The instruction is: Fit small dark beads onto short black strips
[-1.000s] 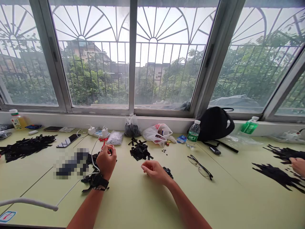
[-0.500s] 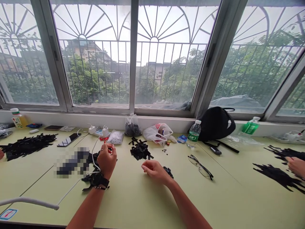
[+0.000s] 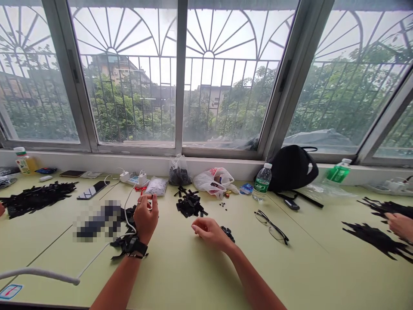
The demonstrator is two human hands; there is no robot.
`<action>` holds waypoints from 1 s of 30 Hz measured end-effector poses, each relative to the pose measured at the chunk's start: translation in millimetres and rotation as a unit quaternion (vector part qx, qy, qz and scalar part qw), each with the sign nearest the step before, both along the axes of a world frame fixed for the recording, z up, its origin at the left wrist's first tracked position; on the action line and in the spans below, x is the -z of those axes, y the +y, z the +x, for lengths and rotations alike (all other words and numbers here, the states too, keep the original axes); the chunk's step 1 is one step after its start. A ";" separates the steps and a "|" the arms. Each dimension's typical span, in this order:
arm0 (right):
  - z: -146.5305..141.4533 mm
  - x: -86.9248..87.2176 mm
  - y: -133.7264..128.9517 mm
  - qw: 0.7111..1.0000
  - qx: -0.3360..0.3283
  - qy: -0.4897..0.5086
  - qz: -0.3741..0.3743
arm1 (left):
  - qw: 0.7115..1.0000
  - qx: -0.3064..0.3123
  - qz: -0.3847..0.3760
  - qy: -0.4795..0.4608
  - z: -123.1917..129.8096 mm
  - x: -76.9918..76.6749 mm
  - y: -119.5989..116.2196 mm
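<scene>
My left hand [image 3: 146, 219], with a black band on its wrist, is raised above the table with thumb and fingers pinched together. A small dark bit shows at its fingertips, too small to name. Under and beside that wrist lies a heap of black strips [image 3: 121, 247], crossed by a white cable [image 3: 129, 219]. My right hand [image 3: 211, 233] rests at the table with its fingers curled in; what they hold, if anything, is hidden. Just right of it is a pile of small shiny black pieces [image 3: 228, 233], partly covered by the hand. Another pile of short black strips [image 3: 191, 203] lies beyond, between both hands.
Eyeglasses [image 3: 272, 227], a water bottle [image 3: 262, 181] and a black bag [image 3: 292, 168] stand to the right. Along the window sit plastic bags [image 3: 214, 180], a power strip [image 3: 132, 178] and a phone [image 3: 93, 190]. A co-worker's hand [image 3: 400, 226] touches black strips at far right.
</scene>
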State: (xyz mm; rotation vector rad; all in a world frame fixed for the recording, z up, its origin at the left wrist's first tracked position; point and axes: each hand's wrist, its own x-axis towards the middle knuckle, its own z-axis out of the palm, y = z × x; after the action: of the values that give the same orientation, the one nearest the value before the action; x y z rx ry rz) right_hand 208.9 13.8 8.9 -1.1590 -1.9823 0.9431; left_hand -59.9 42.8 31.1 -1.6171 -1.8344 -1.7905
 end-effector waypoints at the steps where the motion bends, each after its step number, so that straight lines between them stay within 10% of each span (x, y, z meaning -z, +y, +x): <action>1: -0.3 0.1 0.6 1.000 0.000 0.004 0.002 | 0.999 0.032 -0.004 -0.017 1.3 0.6 1.4; 5: -0.9 -1.7 1.8 0.999 0.013 0.033 0.017 | 0.969 0.215 -0.061 -0.109 14.0 3.2 4.0; 13: -6.2 -6.5 -0.5 0.984 0.007 0.167 -0.058 | 0.799 0.516 -0.230 -0.205 45.0 10.2 -12.1; 24: -7.6 -6.3 3.5 0.986 0.007 0.153 -0.062 | 0.838 0.446 -0.221 -0.225 51.7 22.3 -7.2; 30: -4.3 -5.0 7.4 0.987 0.035 0.156 -0.035 | 0.738 0.514 -0.266 -0.346 50.3 21.7 -8.6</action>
State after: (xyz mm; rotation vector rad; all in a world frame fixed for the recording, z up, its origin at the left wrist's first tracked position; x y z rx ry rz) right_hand 204.7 21.2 13.9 -1.0407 -1.6610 1.0914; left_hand -9.6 34.3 9.4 -2.9090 -1.9673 -2.7520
